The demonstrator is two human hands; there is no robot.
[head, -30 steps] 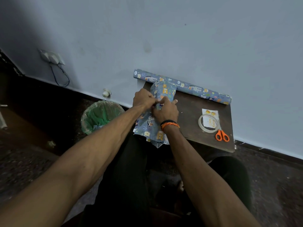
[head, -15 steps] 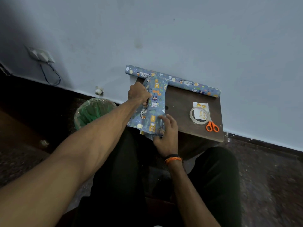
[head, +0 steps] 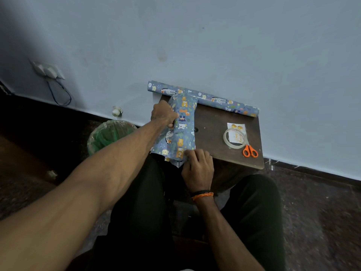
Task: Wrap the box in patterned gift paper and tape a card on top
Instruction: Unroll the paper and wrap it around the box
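Fronting blue wall [head: 214, 45], dark table [head: 214, 137]

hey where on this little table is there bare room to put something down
One bare patch: the dark tabletop between the wrapped box and the tape ring, bordered at the back by the paper roll. It is crowded on the right, where tape, card and scissors cluster, and on the left, where both hands hold the box.

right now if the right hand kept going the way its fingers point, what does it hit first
The right hand already has its fingers at the near end of the wrapped box. Going on, it would likely press into that loose paper end first.
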